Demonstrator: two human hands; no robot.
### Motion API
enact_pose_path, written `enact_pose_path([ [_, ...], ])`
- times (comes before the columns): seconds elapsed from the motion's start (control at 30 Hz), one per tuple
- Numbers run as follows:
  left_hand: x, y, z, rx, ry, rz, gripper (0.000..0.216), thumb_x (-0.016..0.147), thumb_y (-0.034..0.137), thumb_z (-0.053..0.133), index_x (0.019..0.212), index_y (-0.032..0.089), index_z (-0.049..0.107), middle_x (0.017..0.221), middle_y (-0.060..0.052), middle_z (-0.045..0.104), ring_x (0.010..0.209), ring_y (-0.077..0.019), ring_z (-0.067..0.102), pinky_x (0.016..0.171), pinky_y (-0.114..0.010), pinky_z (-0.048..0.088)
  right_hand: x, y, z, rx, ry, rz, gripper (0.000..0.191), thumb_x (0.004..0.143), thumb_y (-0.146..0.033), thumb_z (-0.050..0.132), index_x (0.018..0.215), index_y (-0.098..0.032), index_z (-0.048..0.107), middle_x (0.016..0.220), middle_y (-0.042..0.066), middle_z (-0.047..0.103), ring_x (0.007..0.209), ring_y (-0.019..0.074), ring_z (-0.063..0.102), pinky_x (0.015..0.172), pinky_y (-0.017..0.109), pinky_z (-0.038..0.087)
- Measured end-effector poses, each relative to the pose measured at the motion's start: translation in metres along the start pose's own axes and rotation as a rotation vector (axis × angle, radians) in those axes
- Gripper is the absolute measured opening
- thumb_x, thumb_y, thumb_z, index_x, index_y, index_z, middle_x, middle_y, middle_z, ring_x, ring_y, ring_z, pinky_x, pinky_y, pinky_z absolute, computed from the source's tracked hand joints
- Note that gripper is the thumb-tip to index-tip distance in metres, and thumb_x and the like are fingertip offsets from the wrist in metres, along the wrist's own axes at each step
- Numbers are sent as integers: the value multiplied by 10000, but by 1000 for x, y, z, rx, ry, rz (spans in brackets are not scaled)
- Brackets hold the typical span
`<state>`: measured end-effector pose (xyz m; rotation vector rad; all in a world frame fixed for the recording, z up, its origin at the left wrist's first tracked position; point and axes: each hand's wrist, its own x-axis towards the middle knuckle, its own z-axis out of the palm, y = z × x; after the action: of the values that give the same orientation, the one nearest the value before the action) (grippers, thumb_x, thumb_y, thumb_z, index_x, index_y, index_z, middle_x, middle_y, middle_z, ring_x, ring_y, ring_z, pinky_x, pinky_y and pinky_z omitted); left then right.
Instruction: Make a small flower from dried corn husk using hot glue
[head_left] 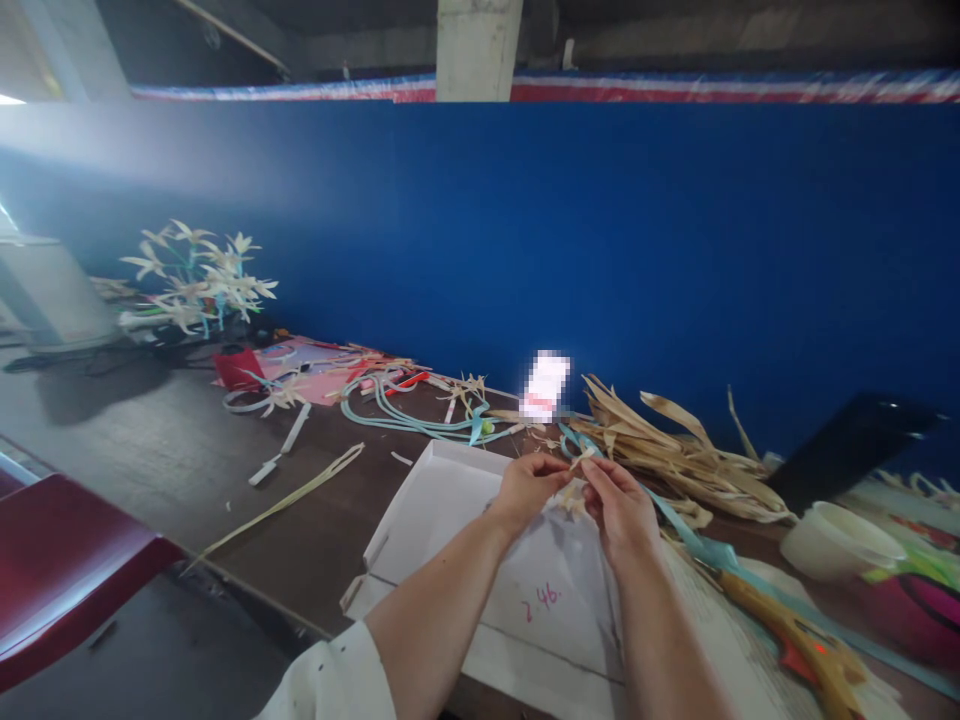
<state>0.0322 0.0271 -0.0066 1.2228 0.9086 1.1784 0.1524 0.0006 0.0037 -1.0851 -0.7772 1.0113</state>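
Hands: two; left hand (529,490) and right hand (621,505) both pinch one small pale papery strip (583,458) between thumb and fingertips, above the far part of the landmark, one flat white cardboard box (450,510).
Held piece: seemingly mid-shaping, not yet flower-like.
Done, apparently: one cluster of pale star-shaped flowers on blue-green stems (225,285), well left of the box; at least six blooms, overlap preventing an exact count.
Left over: one heap of dry tan husks (675,460), right of the box, looking mostly unworked; pieces uncountable.
Glue gun: one yellow plastic tool with orange trigger (814,640), right of the box.
Bowl: one, whitish, round (836,545), farther right.
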Motion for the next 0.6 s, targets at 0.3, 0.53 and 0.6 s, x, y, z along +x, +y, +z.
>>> enact_pose_path([
  [0.3,1,-2,-1,38,16,-9,212,666,303,704,791,131,691,636,11,607,558,-73,475,577,-209,383,-2,-3,1,11,-25,11,373,542,-413,834,773,-159,688,631,-1,584,455,41,393,372,139,267],
  [0.53,1,-3,-2,122,10,31,178,677,274,696,786,132,698,692,-10,649,617,-95,529,615,-217,412,-2,-4,2,-29,-6,27,386,552,-448,824,742,-147,672,483,-37,485,409,48,354,364,161,232],
  [0.6,1,-4,-2,134,0,31,178,680,268,693,792,129,697,702,-14,653,620,-97,534,613,-218,414,-1,-3,2,-44,19,15,405,533,-452,831,738,-146,663,472,-41,481,398,46,348,362,164,228],
])
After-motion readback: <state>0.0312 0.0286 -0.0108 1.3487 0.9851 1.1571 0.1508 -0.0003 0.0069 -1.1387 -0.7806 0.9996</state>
